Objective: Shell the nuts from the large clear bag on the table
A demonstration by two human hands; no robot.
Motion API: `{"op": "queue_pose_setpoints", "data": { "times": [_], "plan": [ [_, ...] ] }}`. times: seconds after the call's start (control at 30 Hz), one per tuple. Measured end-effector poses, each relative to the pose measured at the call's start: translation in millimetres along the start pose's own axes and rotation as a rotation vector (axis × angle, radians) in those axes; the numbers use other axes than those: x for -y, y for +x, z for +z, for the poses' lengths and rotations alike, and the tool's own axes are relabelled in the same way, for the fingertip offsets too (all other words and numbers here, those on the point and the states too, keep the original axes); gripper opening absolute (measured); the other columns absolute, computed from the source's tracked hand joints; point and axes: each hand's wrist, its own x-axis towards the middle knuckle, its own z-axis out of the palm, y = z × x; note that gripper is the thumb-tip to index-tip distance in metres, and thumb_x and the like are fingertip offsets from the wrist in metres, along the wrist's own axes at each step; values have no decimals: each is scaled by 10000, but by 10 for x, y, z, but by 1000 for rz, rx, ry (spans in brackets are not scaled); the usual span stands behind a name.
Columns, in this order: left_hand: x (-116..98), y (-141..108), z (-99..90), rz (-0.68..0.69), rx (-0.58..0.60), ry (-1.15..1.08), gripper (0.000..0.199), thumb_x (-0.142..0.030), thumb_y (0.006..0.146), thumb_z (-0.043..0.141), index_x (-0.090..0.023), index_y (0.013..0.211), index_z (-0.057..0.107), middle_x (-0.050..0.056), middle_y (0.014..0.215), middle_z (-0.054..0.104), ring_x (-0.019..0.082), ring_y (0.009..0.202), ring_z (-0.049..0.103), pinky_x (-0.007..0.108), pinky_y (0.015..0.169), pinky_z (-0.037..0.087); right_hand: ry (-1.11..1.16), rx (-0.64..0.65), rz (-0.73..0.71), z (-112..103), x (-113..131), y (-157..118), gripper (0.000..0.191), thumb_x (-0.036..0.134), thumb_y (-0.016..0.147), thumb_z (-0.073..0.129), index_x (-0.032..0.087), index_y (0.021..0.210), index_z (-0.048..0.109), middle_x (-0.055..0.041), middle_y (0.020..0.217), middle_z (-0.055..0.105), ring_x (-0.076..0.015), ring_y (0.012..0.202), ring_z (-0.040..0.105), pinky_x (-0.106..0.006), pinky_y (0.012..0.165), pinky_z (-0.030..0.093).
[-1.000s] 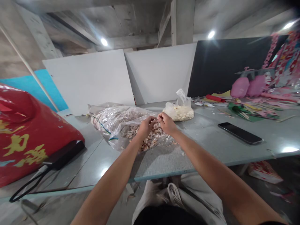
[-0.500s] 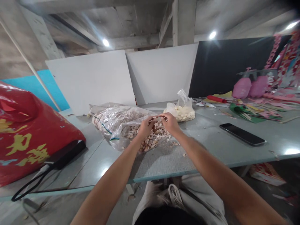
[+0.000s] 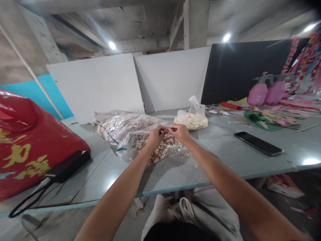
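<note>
A red bag (image 3: 47, 134) marked with yellow characters is seen at the left of the table (image 3: 220, 160), with a black rectangular device (image 3: 69, 166) laid against its lower edge and a black cable (image 3: 27, 203) looped beside it. Two white boards (image 3: 97, 87) and a black board (image 3: 233, 72) are stood along the far side. On the right, a smartphone (image 3: 258, 143) is laid flat, and beyond it a red roll (image 3: 230, 106), green paper (image 3: 258, 119) and pink strips (image 3: 297, 110) are strewn near two pink bottles (image 3: 257, 94).
</note>
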Motion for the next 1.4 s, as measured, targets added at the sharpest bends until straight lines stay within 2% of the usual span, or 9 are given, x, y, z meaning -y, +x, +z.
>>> {"op": "queue_pose_setpoints", "data": {
  "times": [0.17, 0.4, 0.5, 0.7, 0.93, 1.2, 1.4],
  "plan": [
    [7, 1, 29, 4, 35, 14, 179, -327, 791, 524, -154, 756, 555, -31, 593, 512, 82, 523, 416, 196, 505, 304, -60, -8, 4, 31, -50, 8, 208, 226, 746, 510, 162, 824, 692, -24, 723, 682, -151, 685, 616, -225, 638, 442],
    [9, 12, 63, -117, 31, -212, 234, -393, 777, 542, -162, 804, 517, -27, 608, 547, 73, 443, 425, 194, 445, 332, -29, -5, 50, 20, -32, 13, 259, 301, 805, 453, 159, 815, 670, -20, 663, 653, -134, 609, 579, -216, 585, 414],
    [11, 16, 53, -124, 29, -249, 264, -417, 765, 554, -161, 820, 518, -22, 615, 556, 74, 433, 428, 194, 434, 336, -5, -13, 55, 16, 7, 7, 282, 333, 819, 451, 166, 816, 678, -23, 674, 662, -138, 602, 585, -221, 577, 417],
    [-33, 12, 1, -34, -13, -28, 203, -350, 766, 560, -149, 777, 587, 1, 639, 583, 96, 529, 457, 200, 504, 330, 32, 23, 99, -13, 40, 13, 269, 354, 789, 501, 179, 831, 701, -32, 706, 684, -166, 637, 616, -241, 594, 450],
    [-49, -23, 23, -24, -10, 160, 167, -281, 790, 508, -159, 827, 615, 7, 633, 600, 112, 544, 492, 207, 520, 327, -45, 3, 108, 29, 72, -5, 196, 249, 720, 517, 157, 762, 685, -29, 681, 663, -149, 651, 591, -219, 590, 424],
    [-77, -34, 89, -49, -26, 180, 141, -210, 772, 503, -161, 834, 620, 22, 650, 632, 127, 556, 534, 214, 544, 352, -209, -50, 163, 117, 127, -1, 96, 191, 682, 537, 186, 697, 632, -23, 673, 649, -148, 646, 572, -234, 605, 417],
    [-9, -22, 163, -59, -49, 35, 148, -271, 783, 520, -157, 818, 607, -11, 551, 575, 105, 473, 495, 201, 492, 342, -178, -100, 195, 108, 38, 24, 103, 182, 665, 533, 171, 702, 629, -21, 656, 641, -151, 641, 578, -236, 596, 422]
  ]
}}
